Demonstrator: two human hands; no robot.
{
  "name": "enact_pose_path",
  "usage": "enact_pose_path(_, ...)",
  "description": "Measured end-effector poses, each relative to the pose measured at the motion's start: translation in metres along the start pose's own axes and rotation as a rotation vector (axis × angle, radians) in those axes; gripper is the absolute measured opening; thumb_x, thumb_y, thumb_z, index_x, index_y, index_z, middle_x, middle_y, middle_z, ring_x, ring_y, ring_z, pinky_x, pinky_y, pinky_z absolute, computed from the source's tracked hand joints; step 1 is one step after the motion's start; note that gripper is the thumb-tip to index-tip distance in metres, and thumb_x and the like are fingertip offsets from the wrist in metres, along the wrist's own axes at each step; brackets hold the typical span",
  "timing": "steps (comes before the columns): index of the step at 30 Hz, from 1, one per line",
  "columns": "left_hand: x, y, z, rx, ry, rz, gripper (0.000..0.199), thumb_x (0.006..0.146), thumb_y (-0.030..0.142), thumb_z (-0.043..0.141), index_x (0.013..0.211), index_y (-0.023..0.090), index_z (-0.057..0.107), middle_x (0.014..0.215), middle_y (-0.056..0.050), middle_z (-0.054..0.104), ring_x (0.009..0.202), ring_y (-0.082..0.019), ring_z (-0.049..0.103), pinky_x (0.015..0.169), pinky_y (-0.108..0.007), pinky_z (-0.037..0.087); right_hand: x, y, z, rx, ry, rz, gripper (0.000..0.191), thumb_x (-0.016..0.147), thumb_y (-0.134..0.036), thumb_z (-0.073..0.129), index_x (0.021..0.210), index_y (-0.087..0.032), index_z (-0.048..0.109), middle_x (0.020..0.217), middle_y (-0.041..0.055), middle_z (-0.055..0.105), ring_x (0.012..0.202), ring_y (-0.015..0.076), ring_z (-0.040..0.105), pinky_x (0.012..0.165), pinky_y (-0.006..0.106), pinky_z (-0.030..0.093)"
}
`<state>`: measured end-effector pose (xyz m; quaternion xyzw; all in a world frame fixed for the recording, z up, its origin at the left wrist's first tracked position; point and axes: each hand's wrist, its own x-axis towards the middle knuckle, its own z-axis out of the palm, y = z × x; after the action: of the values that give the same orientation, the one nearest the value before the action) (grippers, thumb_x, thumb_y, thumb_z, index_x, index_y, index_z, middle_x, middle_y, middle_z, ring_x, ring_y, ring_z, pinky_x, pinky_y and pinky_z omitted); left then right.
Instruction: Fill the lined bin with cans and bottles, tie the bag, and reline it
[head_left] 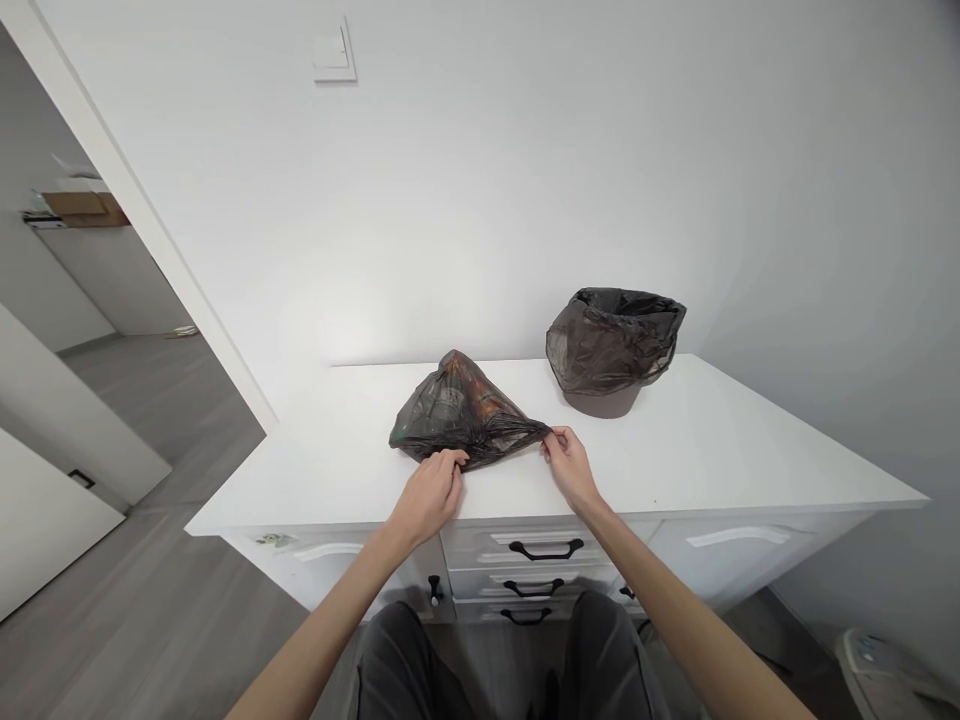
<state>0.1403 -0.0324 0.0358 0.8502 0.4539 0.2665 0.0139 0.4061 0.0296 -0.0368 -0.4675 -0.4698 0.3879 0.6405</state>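
Observation:
A filled black plastic bag (pixel 463 405) lies on the white cabinet top in front of me. It is thin enough that greenish, pale and orange-brown contents show through. My left hand (pixel 435 490) is closed on the bag's near edge, with the fingers curled. Off to the right, my right hand (pixel 568 462) pinches a gathered end of the same bag and holds it stretched sideways. What the contents are, I cannot make out.
Behind and to the right stands a bin (pixel 604 402) lined with another black bag (pixel 611 345), its mouth open. The white cabinet (pixel 720 460) has drawers with black handles and backs onto a wall with a light switch (pixel 334 55). A doorway is at left.

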Motion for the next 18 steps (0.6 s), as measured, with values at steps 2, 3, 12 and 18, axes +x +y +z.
enact_pose_path(2,-0.002,-0.002,0.009,0.03,-0.048,-0.012,0.029,0.106,0.022,0.035,0.122,0.019,0.058,0.114,-0.011,0.071,0.105,-0.026,0.067,0.092,-0.042,0.051,0.0,0.0,-0.001,-0.004,-0.001,-0.001,0.029,0.089,-0.053,0.064,0.088,-0.025,0.059,0.075,-0.0012,0.061,0.072,0.0185,0.055,0.07,0.033,0.043)
enact_pose_path(3,-0.004,-0.004,0.012,0.049,-0.06,-0.011,0.03,0.107,0.022,0.034,0.122,0.019,0.059,0.113,-0.011,0.071,0.106,-0.026,0.066,0.092,-0.042,0.05,0.0,0.0,-0.001,-0.005,-0.001,-0.002,0.03,0.089,-0.054,0.065,0.087,-0.025,0.059,0.075,-0.0012,0.061,0.072,0.0185,0.055,0.07,0.033,0.043)
enact_pose_path(12,-0.01,-0.004,0.003,0.128,-0.118,-0.206,0.038,0.108,0.03,0.031,0.124,0.019,0.063,0.103,-0.013,0.077,0.096,-0.03,0.07,0.093,-0.045,0.046,-0.001,-0.002,0.001,0.006,-0.007,-0.014,0.037,0.09,-0.062,0.065,0.086,-0.025,0.06,0.077,0.0006,0.064,0.074,0.0201,0.058,0.071,0.034,0.046)
enact_pose_path(18,0.016,-0.008,0.005,0.122,-0.22,-0.399,0.046,0.107,0.032,0.03,0.145,0.018,0.051,0.092,-0.014,0.076,0.086,-0.033,0.075,0.075,-0.039,0.05,0.0,0.0,-0.001,-0.005,-0.009,-0.019,0.041,0.088,-0.066,0.064,0.087,-0.025,0.059,0.075,0.0001,0.063,0.073,0.0201,0.057,0.07,0.034,0.046)
